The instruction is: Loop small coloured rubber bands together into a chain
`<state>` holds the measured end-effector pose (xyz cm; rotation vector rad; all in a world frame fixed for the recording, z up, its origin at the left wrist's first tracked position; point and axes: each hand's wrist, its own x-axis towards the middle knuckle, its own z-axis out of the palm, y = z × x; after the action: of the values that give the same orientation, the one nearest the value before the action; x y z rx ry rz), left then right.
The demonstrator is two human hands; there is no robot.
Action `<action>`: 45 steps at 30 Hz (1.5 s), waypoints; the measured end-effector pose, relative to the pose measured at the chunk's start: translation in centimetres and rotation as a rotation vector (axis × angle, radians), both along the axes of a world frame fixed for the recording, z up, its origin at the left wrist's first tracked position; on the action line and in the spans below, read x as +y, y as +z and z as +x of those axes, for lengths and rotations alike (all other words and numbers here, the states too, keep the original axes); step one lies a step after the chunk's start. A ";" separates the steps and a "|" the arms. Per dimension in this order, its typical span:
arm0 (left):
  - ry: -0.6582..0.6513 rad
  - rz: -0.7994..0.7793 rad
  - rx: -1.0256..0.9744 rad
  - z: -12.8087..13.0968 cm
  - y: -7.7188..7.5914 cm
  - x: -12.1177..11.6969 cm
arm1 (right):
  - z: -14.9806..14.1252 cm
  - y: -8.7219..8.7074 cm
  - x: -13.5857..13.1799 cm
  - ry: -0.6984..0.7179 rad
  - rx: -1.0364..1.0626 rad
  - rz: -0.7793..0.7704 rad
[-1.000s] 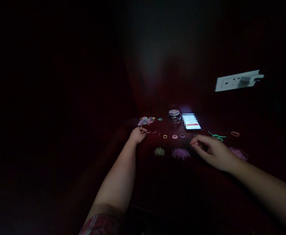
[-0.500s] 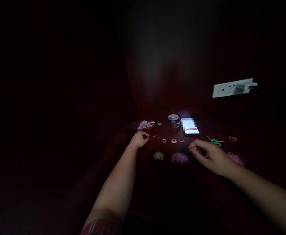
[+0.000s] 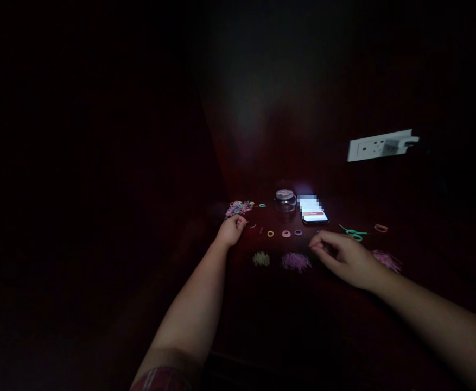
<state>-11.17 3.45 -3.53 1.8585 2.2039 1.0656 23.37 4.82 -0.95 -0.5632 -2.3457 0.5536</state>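
Note:
My left hand (image 3: 230, 231) is beside a mixed heap of thin pastel strands and small rings (image 3: 238, 208), its fingers drawn together; what they hold, if anything, is too small to make out. My right hand (image 3: 346, 259) hovers or rests right of a purple heap of thin strands (image 3: 296, 262), thumb and forefinger pinched, their content unclear. Left of that lies an olive-yellow heap (image 3: 261, 258). A pink heap (image 3: 387, 260) shows partly behind my right wrist. Between my hands sit a yellow ring (image 3: 271, 233), a pink ring (image 3: 286, 233) and a purple ring (image 3: 298, 232).
A clear lidded jar (image 3: 285, 200) stands at the back beside a lit phone (image 3: 313, 209). Green-handled scissors (image 3: 354, 233) and an orange-pink ring-like piece (image 3: 380, 228) lie on the right. A wall socket with a plug (image 3: 380, 145) is above. The dark table shows little detail.
The fingers of my left hand have drawn together from a more spread pose. My right hand keeps its pinch in nearly the same place. The view has shifted slightly.

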 end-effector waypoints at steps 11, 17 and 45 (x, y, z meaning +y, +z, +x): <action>-0.010 0.004 -0.097 0.1 -0.3 0.1 | -0.1 0.0 0.0 0.005 0.014 0.005; -0.045 0.032 -0.126 0.0 -0.6 0.3 | 0.0 0.1 0.0 0.000 0.039 -0.003; -0.576 0.161 -0.786 16.4 4.8 -4.4 | -0.5 0.6 -1.4 -0.043 0.188 0.036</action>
<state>5.19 -1.00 1.27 1.5608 1.0994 1.5003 22.83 3.43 -0.40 -0.5207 -2.1574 0.5200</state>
